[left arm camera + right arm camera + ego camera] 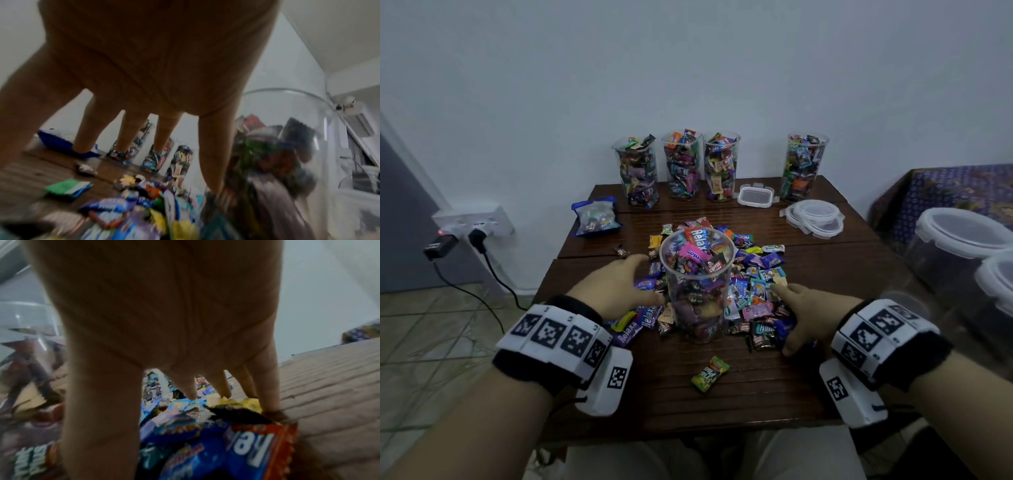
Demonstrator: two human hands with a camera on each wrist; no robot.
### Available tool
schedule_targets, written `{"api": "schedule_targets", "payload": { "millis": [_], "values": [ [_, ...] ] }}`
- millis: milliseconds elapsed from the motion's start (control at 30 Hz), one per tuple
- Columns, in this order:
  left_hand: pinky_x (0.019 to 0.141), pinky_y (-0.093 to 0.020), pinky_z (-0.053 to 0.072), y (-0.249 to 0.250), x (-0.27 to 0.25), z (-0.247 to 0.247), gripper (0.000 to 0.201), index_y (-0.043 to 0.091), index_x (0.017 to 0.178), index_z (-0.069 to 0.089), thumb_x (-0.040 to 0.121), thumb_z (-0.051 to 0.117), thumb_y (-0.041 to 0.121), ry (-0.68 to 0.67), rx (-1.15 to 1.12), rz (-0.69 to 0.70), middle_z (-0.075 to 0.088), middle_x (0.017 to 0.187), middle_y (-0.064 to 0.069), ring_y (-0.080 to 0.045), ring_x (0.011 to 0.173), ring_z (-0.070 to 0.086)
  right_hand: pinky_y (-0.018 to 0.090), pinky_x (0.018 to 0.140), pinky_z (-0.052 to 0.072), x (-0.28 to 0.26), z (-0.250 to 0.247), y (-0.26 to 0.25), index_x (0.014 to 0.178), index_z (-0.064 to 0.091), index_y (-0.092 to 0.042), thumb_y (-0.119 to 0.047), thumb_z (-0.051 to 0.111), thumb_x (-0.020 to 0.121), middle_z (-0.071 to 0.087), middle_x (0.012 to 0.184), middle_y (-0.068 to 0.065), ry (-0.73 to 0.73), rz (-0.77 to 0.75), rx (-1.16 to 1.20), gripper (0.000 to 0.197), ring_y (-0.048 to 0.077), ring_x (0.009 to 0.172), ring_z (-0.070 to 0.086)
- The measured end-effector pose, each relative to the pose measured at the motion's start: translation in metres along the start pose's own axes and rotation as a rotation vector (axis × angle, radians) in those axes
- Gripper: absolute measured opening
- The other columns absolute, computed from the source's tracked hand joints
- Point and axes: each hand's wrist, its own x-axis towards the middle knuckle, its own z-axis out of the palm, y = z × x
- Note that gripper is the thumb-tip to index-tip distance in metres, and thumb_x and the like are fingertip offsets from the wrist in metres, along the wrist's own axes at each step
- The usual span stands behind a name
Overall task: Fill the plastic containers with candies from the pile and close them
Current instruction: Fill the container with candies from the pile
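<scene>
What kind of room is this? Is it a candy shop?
Probably not a shop: it looks like a room in a home. A small dark wooden table stands against a plain white wall, a wall socket with black plugs sits low, and the floor is beige tile.

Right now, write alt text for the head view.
Two open hands, left hand and right hand, flank a nearly full clear container standing in a candy pile on a wooden table; four filled containers line the back.
</scene>
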Motion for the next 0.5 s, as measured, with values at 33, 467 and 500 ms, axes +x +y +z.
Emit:
{"api": "schedule_targets", "payload": {
  "millis": [33,467,500],
  "values": [
    [0.103,-0.040,0.040,0.000,0.001,0.005,0.095,0.031,0.149,0.020,0.073,0.072,0.054,-0.059,0.023,-0.012,0.035,0.150,-0.002,-0.023,0.130,0.042,0.040,0.107,0.037,0.000,-0.001,-0.003,0.150,-0.004,-0.028,-0.043,0.077,0.072,0.004,0.158,0.003,0.003,0.000,-0.026,0.114,0.028,0.138,0.028],
    [0.105,-0.046,0.039,0.013,0.027,0.033,0.095,0.030,0.149,0.016,0.076,0.077,0.034,-0.245,0.240,-0.050,0.016,0.155,-0.011,-0.033,0.134,0.036,0.042,0.102,0.042,0.020,-0.021,-0.032,0.151,0.004,-0.028,-0.038,0.073,0.079,0.023,0.149,0.013,0.014,-0.026,-0.232,0.100,0.033,0.131,0.038],
    [0.105,-0.046,0.039,0.014,0.028,0.033,0.089,0.030,0.148,0.021,0.078,0.076,0.033,-0.248,0.252,-0.040,0.017,0.154,-0.011,-0.033,0.133,0.037,0.042,0.101,0.043,0.022,-0.023,-0.032,0.150,0.008,-0.028,-0.037,0.072,0.079,0.026,0.146,0.013,0.019,-0.025,-0.242,0.096,0.034,0.129,0.040]
  ]
}}
